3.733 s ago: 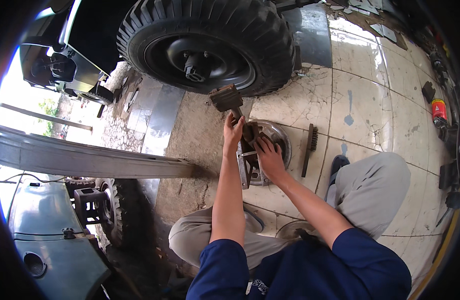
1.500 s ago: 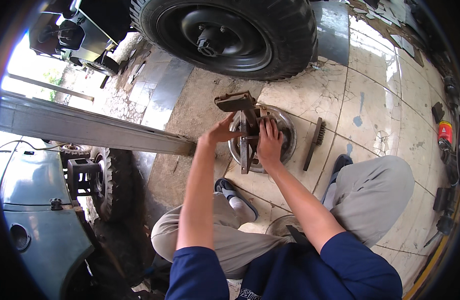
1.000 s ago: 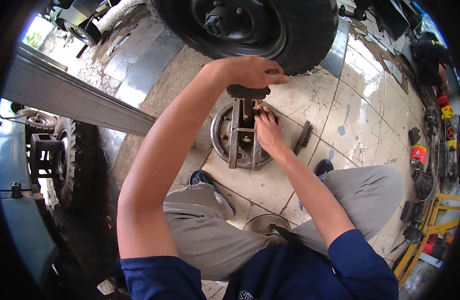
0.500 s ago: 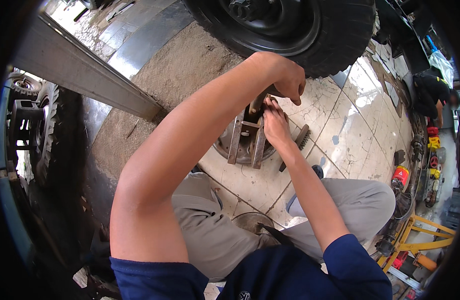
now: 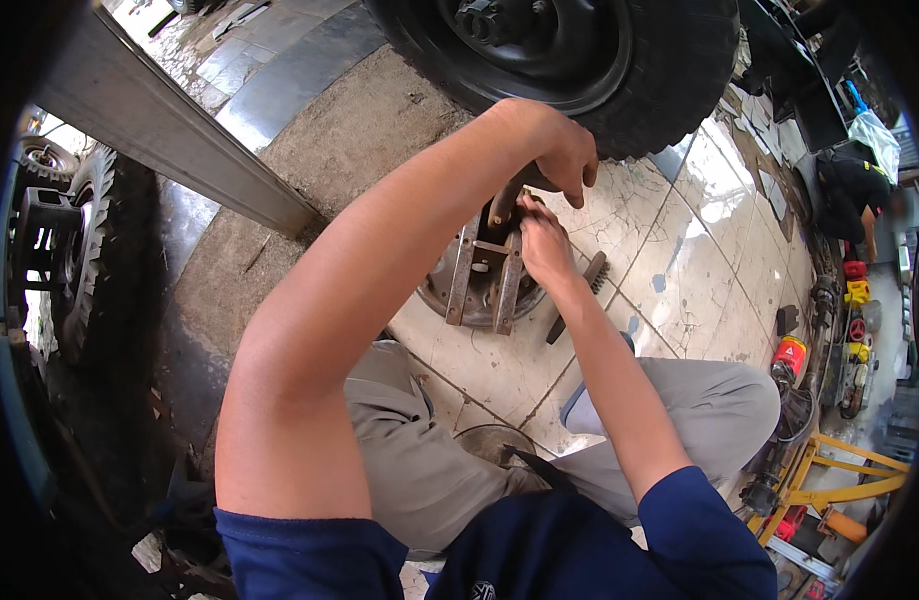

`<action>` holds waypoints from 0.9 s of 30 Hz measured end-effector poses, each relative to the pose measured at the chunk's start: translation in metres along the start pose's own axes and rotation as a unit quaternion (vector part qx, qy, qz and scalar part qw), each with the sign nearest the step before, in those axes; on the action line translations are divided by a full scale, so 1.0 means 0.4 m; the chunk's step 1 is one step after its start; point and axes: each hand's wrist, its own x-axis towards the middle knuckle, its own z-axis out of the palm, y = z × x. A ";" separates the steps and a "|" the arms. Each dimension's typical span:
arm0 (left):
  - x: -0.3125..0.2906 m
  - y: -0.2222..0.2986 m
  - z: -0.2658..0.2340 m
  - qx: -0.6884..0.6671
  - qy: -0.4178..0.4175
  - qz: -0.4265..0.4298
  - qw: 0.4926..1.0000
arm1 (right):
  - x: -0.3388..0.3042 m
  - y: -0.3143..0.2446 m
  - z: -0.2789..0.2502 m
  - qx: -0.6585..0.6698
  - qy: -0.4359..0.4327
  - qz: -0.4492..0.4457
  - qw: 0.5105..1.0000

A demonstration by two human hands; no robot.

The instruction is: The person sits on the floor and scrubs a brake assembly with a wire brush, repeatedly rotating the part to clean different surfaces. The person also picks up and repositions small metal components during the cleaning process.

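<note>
A rusty metal bracket with two parallel bars [image 5: 459,285] stands over a round metal plate [image 5: 435,292] on the tiles between my legs. My left hand [image 5: 563,152] arches over the far end of this assembly, fingers curled downward. What lies in its grasp is hidden behind the wrist. Close below it, my right hand [image 5: 547,243] has its fingers bent against the upper right side of the bracket, by a brown tubular part [image 5: 502,206]. Their tips are partly hidden. Beside my right forearm lies a wire brush [image 5: 580,296] on the floor.
A big black wheel [image 5: 670,70] stands just beyond my hands. A grey metal post [image 5: 195,125] slants in from the left, near another tyre [image 5: 95,240]. Rightward are a red can [image 5: 789,355], a yellow frame [image 5: 840,492], assorted tools and a crouching person [image 5: 848,195].
Both hands remain at the far end of the bracket. The whole view has shifted slightly; my left hand's fingers hang a little lower and closer to the right hand.
</note>
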 end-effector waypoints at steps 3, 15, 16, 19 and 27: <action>0.002 -0.002 0.002 -0.008 -0.009 -0.007 1.000 | -0.004 -0.011 0.003 0.000 -0.006 0.006 1.000; -0.002 0.002 0.014 -0.006 0.021 -0.031 0.999 | -0.159 -0.090 0.030 -0.007 0.048 0.015 0.999; -0.011 -0.001 0.011 -0.005 0.026 -0.034 0.999 | -0.171 -0.094 0.036 0.042 0.070 0.013 0.997; -0.008 0.001 0.007 -0.024 0.019 -0.041 0.999 | -0.205 -0.082 0.056 0.139 0.111 0.022 0.984; -0.018 -0.010 0.019 -0.036 0.045 -0.042 0.997 | -0.189 -0.099 0.020 0.163 0.108 0.058 0.979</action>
